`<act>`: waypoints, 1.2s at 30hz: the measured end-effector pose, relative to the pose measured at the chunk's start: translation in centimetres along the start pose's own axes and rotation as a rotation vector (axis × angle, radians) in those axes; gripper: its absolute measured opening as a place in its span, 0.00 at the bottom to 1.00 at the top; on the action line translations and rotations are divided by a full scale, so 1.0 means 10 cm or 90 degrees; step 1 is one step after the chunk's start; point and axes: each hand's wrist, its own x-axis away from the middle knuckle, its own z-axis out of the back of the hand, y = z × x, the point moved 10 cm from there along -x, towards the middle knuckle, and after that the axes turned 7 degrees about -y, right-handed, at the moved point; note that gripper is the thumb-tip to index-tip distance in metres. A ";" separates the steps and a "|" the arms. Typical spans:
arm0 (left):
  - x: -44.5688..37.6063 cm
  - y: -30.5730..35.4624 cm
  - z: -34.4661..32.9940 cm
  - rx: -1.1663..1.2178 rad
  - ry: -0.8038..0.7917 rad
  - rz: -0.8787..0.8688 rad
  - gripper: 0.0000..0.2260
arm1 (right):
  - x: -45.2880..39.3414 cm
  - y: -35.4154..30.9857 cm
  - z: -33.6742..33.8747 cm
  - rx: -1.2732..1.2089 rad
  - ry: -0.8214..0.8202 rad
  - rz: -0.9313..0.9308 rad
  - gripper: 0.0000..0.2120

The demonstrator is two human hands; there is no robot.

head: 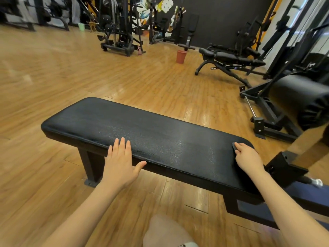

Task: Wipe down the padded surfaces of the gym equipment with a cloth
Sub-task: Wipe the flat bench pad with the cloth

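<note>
A flat bench with a black padded top stands across the wooden floor in front of me. My left hand lies flat on the pad's near edge, fingers straight and thumb spread. At the pad's right end my right hand grips a small dark cloth, pressed onto the pad; only a narrow edge of the cloth shows past my fingers. A faint damp sheen marks the pad between my hands.
A large black padded roller on a metal frame stands close at the right. Farther back are an adjustable bench, a brown bucket, a green bin and weight machines. My knee shows at the bottom.
</note>
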 end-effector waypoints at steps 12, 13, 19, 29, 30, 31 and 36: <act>-0.14 -0.39 0.08 0.028 -0.008 0.124 0.39 | -0.02 -2.40 -0.53 0.051 -0.093 0.398 0.22; -0.15 -0.51 0.10 0.039 -0.004 0.158 0.39 | -0.01 -2.57 -0.56 0.051 -0.098 0.428 0.22; -0.20 -1.11 0.14 0.152 0.047 0.325 0.42 | 0.01 -3.60 -0.72 0.050 -0.130 0.587 0.22; -0.25 -1.18 0.08 0.242 0.111 0.353 0.40 | -0.16 -5.10 -0.93 0.060 -0.162 0.766 0.21; -0.25 -1.18 0.07 0.245 0.112 0.351 0.40 | -0.17 -5.24 -0.95 0.059 -0.164 0.778 0.21; -0.26 -1.18 0.07 0.247 0.114 0.348 0.40 | -0.19 -5.38 -0.97 0.060 -0.169 0.790 0.21; -0.26 -1.17 0.03 0.254 0.128 0.340 0.42 | -0.33 -5.94 -1.08 0.048 -0.191 0.809 0.21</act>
